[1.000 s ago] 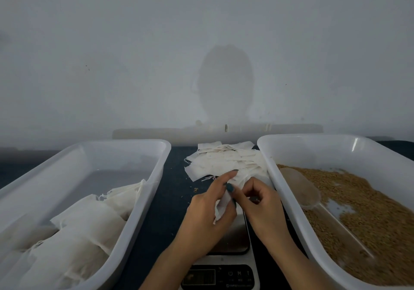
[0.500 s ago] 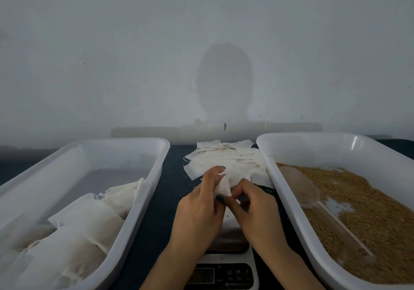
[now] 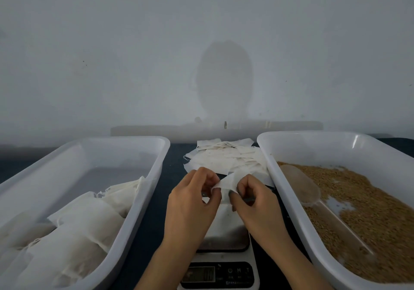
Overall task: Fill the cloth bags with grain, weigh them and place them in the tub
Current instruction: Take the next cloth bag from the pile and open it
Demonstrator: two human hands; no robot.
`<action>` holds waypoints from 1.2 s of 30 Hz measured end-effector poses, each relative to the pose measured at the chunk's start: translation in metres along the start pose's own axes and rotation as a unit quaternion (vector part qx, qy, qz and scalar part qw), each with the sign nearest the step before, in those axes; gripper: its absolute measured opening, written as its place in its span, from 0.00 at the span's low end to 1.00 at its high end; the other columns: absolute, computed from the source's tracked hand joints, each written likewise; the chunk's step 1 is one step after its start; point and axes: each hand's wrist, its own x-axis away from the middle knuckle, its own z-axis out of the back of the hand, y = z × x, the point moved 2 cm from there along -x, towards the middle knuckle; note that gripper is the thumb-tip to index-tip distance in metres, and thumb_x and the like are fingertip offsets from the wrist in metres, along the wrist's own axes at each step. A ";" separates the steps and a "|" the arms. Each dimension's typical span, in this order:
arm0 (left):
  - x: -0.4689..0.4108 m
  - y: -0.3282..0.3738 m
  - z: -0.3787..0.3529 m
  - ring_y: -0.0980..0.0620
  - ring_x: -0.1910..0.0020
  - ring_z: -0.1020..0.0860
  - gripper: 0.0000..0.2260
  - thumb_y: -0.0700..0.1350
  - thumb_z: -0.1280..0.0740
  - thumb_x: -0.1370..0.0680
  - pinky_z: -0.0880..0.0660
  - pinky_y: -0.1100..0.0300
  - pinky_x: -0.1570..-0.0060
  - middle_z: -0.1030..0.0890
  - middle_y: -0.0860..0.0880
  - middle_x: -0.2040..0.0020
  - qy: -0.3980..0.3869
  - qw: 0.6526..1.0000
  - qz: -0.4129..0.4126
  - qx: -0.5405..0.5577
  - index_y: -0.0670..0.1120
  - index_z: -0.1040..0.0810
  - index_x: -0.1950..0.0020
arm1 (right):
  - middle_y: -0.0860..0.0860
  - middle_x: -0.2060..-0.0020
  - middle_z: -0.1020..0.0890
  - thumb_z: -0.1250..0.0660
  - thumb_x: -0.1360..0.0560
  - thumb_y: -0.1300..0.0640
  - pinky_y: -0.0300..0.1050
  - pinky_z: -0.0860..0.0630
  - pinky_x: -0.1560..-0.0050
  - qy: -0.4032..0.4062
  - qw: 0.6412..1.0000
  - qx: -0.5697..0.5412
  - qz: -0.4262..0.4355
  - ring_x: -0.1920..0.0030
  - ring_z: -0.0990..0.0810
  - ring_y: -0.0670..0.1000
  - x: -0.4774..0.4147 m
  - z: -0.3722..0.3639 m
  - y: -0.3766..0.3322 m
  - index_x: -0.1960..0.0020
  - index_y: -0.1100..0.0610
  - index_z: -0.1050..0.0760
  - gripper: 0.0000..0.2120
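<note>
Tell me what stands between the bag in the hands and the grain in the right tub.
Nothing visible does. The left hand and right hand pinch the cloth bag over the scale; only the rim of the grain tub lies between.

Narrow table strip [image 3: 149, 233] free left of left hand [image 3: 190, 202], then tub wall [image 3: 145, 184]; grain tub [image 3: 276, 189] right of right hand [image 3: 257, 206]; bag pile [image 3: 226, 158] ahead.

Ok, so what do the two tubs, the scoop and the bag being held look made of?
Left tub and right tub: whitish translucent plastic, likely; smooth moulded walls, a glint on the right one. Scoop: clear, faintly frosted plastic; grain shows through it. Cloth bag: thin off-white woven fabric, matte, creasing softly where pinched.
</note>
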 end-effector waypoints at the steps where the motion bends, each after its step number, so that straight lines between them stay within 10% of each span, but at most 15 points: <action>1: -0.001 0.001 0.000 0.57 0.63 0.21 0.09 0.36 0.25 0.30 0.21 0.60 0.66 0.21 0.57 0.58 0.002 1.000 -0.009 -0.010 0.48 0.20 0.55 | 0.47 0.73 0.29 0.29 0.29 0.63 0.36 0.31 0.68 0.006 1.000 0.027 0.003 0.72 0.30 0.46 0.000 0.000 0.000 0.66 0.50 0.35 0.17; 12: -0.003 -0.011 0.002 0.58 0.59 0.22 0.15 0.33 0.24 0.31 0.25 0.70 0.62 0.22 0.57 0.56 -0.006 0.993 0.089 0.074 0.53 0.18 0.57 | 0.47 0.54 0.18 0.38 0.27 0.60 0.36 0.23 0.58 0.037 0.881 0.313 0.352 0.55 0.21 0.47 0.015 -0.006 -0.021 0.55 0.54 0.19 0.09; 23: -0.008 -0.013 0.002 0.59 0.67 0.24 0.12 0.35 0.31 0.27 0.27 0.68 0.67 0.21 0.51 0.59 -0.039 0.954 0.184 0.233 0.52 0.19 0.53 | 0.47 0.50 0.17 0.29 0.26 0.51 0.42 0.21 0.57 0.000 0.880 0.372 0.294 0.49 0.20 0.50 0.011 -0.002 -0.017 0.48 0.52 0.17 0.08; 30: -0.005 -0.003 0.014 0.64 0.26 0.41 0.31 0.54 0.35 0.33 0.40 0.62 0.30 0.37 0.71 0.30 -0.231 0.947 0.071 0.212 0.69 0.37 0.31 | 0.46 0.44 0.17 0.40 0.24 0.54 0.40 0.22 0.46 -0.027 0.915 0.299 0.271 0.41 0.22 0.48 0.012 -0.002 -0.022 0.45 0.54 0.19 0.13; 36: -0.005 -0.018 0.005 0.57 0.28 0.35 0.42 0.46 0.23 0.33 0.34 0.51 0.29 0.31 0.62 0.31 -0.275 0.948 0.087 0.131 0.63 0.41 0.27 | 0.48 0.47 0.16 0.41 0.25 0.56 0.43 0.20 0.49 -0.030 0.900 0.313 0.302 0.42 0.20 0.50 0.012 -0.001 -0.026 0.47 0.55 0.19 0.14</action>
